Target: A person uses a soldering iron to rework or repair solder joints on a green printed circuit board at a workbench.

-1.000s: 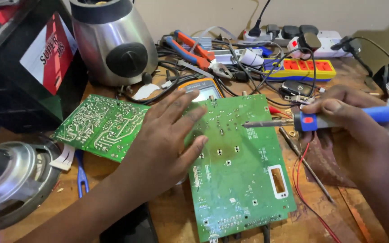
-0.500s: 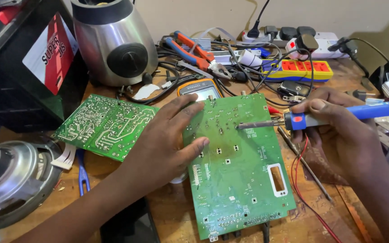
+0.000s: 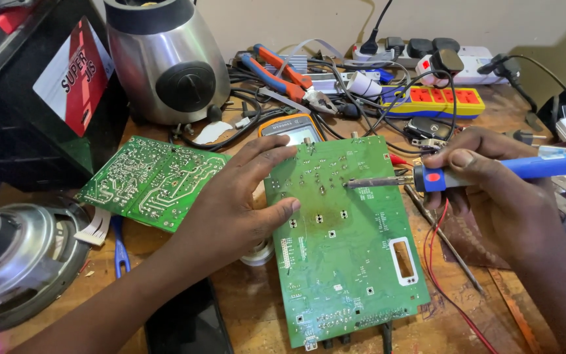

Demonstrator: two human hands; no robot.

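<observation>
Cluttered wooden bench (image 3: 257, 308): L hand (image 3: 230, 203) open, flat on green circuit board (image 3: 348, 262); R hand (image 3: 499, 190) gripping soldering iron (image 3: 466, 174).

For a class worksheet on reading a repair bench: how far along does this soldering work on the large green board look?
Done: the large circuit board lies solder side up on the wooden bench, and many joints already show. In hand: the left hand presses its left edge flat while the right hand holds the blue soldering iron, tip over the board's upper part. Left: I cannot tell how many joints need work; the smaller board lies untouched.
</observation>
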